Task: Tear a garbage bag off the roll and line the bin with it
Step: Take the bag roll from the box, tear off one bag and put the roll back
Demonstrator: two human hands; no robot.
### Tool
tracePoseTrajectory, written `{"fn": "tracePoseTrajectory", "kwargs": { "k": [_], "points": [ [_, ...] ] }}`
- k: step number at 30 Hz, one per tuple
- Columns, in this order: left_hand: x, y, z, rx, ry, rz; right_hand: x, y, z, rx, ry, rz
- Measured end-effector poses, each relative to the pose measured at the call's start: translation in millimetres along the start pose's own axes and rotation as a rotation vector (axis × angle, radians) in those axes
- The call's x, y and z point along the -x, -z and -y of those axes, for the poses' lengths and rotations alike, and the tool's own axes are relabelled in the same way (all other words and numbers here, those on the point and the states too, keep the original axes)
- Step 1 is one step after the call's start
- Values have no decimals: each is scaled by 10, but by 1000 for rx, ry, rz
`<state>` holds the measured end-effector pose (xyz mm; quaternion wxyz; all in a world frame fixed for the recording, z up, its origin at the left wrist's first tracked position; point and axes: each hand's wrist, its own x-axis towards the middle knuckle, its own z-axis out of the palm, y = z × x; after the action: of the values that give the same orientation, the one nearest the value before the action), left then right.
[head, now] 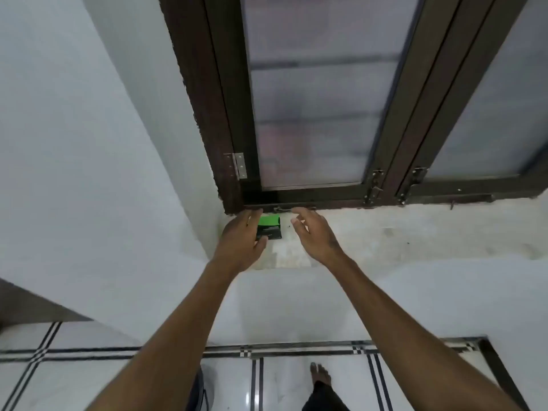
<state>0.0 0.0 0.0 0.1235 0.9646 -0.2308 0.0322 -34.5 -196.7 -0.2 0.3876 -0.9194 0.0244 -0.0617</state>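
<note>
So the green and black box (pixel 269 227) was parked on the pale window sill (pixel 385 232), tucked into the left corner right under the dark window frame (pixel 296 194). The left hand (pixel 241 241) was wrapped around the box's left side, fingers curled, thumb on its near edge. The right hand (pixel 314 235) was held just right of the box, fingers spread, nothing gripped.

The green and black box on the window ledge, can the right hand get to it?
Probably yes: the right hand hovers open beside the box, with nothing between them; the left hand covers only its other side.
</note>
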Motion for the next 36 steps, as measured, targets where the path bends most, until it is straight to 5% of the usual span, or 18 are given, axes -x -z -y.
{"fn": "tracePoseTrajectory", "kwargs": {
  "k": [7,14,23,31,36],
  "points": [
    [-204,-296,-90,-62,258,103,-443,-111,-313,-191,-60,178],
    [-197,-315,-10,89,206,-32,-597,-162,-432,-429,-135,351],
    [-197,-388,-28,83,232,-111,-692,-207,-354,-325,-111,351],
    [-275,-234,-115,10,173,-120,-605,-118,-557,-134,-117,115],
    [-439,-78,-239,-150,44,-119,-420,25,-498,-368,-236,267]
  ]
}}
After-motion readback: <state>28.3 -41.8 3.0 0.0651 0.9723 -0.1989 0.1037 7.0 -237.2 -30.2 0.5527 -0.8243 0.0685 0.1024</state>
